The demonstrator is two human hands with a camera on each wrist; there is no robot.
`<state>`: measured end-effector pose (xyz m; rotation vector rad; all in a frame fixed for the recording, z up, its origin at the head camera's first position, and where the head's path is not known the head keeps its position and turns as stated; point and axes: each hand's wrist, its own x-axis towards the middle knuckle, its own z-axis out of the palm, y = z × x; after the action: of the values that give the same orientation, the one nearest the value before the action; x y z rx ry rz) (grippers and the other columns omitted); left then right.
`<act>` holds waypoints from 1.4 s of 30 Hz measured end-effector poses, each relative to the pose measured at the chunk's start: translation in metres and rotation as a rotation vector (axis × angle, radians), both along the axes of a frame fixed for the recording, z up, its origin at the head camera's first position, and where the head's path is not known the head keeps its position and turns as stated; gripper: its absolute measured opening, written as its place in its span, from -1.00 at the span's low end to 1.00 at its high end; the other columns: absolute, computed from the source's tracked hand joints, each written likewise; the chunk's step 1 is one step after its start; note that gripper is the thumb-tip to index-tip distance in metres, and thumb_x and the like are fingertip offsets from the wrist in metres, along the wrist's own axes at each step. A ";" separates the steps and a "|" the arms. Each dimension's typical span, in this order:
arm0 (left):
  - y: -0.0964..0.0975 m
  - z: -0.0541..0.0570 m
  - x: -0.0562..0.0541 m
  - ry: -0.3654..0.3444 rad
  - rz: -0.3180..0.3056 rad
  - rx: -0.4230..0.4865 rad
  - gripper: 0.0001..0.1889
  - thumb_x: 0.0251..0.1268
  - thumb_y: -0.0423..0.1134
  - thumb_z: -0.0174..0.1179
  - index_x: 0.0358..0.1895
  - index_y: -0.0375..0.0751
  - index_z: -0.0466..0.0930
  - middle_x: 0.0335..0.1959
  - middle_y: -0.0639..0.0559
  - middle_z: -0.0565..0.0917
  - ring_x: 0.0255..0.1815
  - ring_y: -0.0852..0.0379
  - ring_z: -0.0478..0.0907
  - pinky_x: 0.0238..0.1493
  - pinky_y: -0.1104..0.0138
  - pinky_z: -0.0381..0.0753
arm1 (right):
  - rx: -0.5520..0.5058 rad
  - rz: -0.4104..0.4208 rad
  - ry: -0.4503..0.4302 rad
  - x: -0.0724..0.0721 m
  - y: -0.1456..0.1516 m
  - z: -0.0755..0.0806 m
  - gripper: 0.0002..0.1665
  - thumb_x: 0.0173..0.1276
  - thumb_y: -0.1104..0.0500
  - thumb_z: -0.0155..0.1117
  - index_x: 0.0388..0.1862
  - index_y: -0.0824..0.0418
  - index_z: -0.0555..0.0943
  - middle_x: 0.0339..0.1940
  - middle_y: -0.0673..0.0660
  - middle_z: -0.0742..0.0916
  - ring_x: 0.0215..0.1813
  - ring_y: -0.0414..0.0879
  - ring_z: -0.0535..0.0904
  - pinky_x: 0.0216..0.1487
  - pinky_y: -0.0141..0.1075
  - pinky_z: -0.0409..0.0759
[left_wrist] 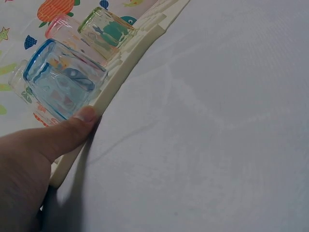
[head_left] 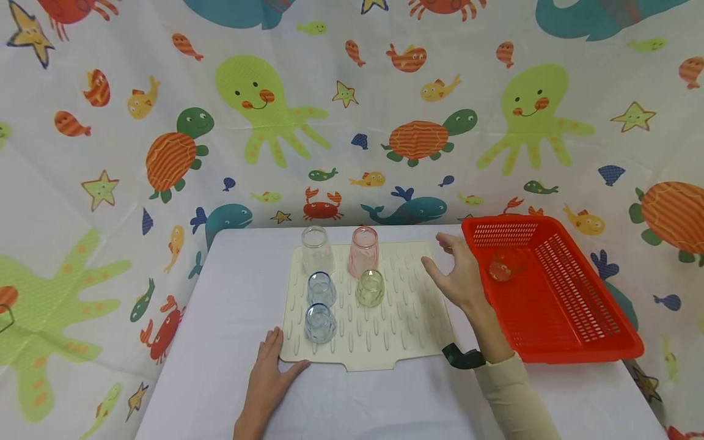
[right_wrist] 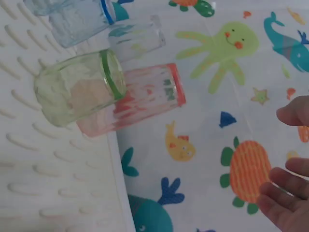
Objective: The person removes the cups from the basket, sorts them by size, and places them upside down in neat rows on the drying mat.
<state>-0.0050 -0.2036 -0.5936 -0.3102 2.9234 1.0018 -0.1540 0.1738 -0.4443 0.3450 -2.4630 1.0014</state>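
Note:
A cream ridged draining board (head_left: 409, 330) lies on the table with several glasses on it. A tall clear glass (head_left: 317, 253) and a tall pink glass (head_left: 363, 255) stand at its back. In front are a short green glass (head_left: 370, 289), a blue glass (head_left: 321, 290) and a nearer blue glass (head_left: 320, 324). My left hand (head_left: 268, 370) rests at the board's front left corner, its thumb (left_wrist: 79, 126) touching the front edge close to a blue glass. Over the board's right edge, my right hand (head_left: 458, 275) holds nothing, thumb and fingers spread apart.
A red plastic basket (head_left: 555, 311) stands on the right, close beside my right forearm, with a see-through glass (head_left: 502, 267) lying inside. Behind the white-covered table (head_left: 236, 287) hangs a curtain (head_left: 341, 55) printed with sea animals. A black strap (head_left: 463, 357) circles my right wrist.

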 end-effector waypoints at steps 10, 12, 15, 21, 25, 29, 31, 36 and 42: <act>0.002 -0.002 0.002 0.055 0.017 -0.017 0.15 -0.08 0.28 0.47 0.50 -0.38 0.22 0.56 -0.28 0.23 0.60 -0.28 0.12 0.63 -0.10 0.13 | -0.084 -0.084 -0.069 -0.004 0.035 0.004 -0.30 0.24 0.20 0.45 0.34 0.31 0.45 0.30 0.31 0.59 0.25 0.22 0.55 0.33 0.23 0.59; 0.001 -0.001 0.002 0.035 0.016 -0.009 0.15 -0.06 0.27 0.47 0.51 -0.37 0.19 0.58 -0.26 0.21 0.61 -0.26 0.09 0.65 -0.08 0.09 | -0.087 -0.106 -0.081 -0.004 0.043 0.005 -0.30 0.26 0.21 0.43 0.36 0.31 0.43 0.32 0.32 0.57 0.26 0.23 0.53 0.34 0.26 0.56; 0.001 0.000 0.001 -0.005 0.009 -0.006 0.15 -0.02 0.27 0.46 0.54 -0.35 0.14 0.61 -0.23 0.16 0.65 -0.21 0.02 0.69 -0.03 0.01 | -0.067 -0.145 -0.097 -0.005 0.055 0.007 -0.28 0.28 0.19 0.41 0.38 0.31 0.41 0.35 0.32 0.55 0.27 0.24 0.51 0.36 0.27 0.54; 0.000 0.001 -0.001 -0.047 0.001 0.000 0.16 0.01 0.27 0.44 0.56 -0.32 0.09 0.63 -0.20 0.11 0.67 -0.17 -0.03 0.71 0.01 -0.06 | -0.064 -0.189 -0.119 -0.008 0.081 0.008 -0.27 0.33 0.12 0.38 0.41 0.32 0.37 0.36 0.35 0.53 0.32 0.27 0.48 0.35 0.28 0.53; -0.001 0.002 -0.001 -0.047 0.001 -0.001 0.16 0.00 0.28 0.44 0.56 -0.32 0.09 0.63 -0.20 0.11 0.67 -0.18 -0.03 0.71 0.00 -0.05 | -0.075 -0.198 -0.131 -0.009 0.097 0.008 -0.27 0.35 0.11 0.36 0.41 0.34 0.37 0.34 0.37 0.53 0.31 0.29 0.46 0.35 0.29 0.50; -0.001 0.002 0.000 -0.047 0.001 0.000 0.17 0.00 0.28 0.44 0.56 -0.32 0.10 0.63 -0.21 0.11 0.66 -0.18 -0.03 0.71 -0.01 -0.05 | -0.063 -0.219 -0.175 -0.010 0.111 0.009 -0.25 0.38 0.05 0.34 0.43 0.34 0.35 0.34 0.38 0.52 0.33 0.30 0.44 0.35 0.29 0.49; -0.001 0.002 0.001 -0.049 0.002 0.005 0.17 0.00 0.28 0.45 0.56 -0.33 0.10 0.63 -0.22 0.11 0.66 -0.19 -0.03 0.71 -0.02 -0.05 | -0.058 -0.229 -0.207 -0.010 0.117 0.010 -0.23 0.40 0.01 0.32 0.45 0.34 0.33 0.36 0.40 0.51 0.34 0.32 0.43 0.36 0.31 0.48; -0.001 0.004 0.002 -0.061 0.002 0.009 0.16 0.01 0.27 0.44 0.56 -0.33 0.09 0.63 -0.22 0.10 0.66 -0.21 -0.04 0.70 -0.04 -0.04 | -0.048 -0.250 -0.270 -0.012 0.133 0.008 -0.18 0.43 -0.04 0.27 0.50 0.35 0.27 0.39 0.43 0.46 0.36 0.37 0.38 0.37 0.33 0.45; 0.000 0.004 0.002 -0.044 0.008 0.005 0.15 0.00 0.27 0.44 0.55 -0.32 0.11 0.62 -0.22 0.11 0.65 -0.22 -0.01 0.69 -0.06 0.00 | -0.020 -0.286 -0.335 -0.015 0.149 0.002 -0.14 0.46 -0.09 0.22 0.54 0.33 0.20 0.43 0.44 0.41 0.39 0.39 0.34 0.39 0.34 0.42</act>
<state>-0.0032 -0.2040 -0.5898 -0.3401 2.8821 0.9904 -0.1691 0.3231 -0.4427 -0.1957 -2.6920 1.0243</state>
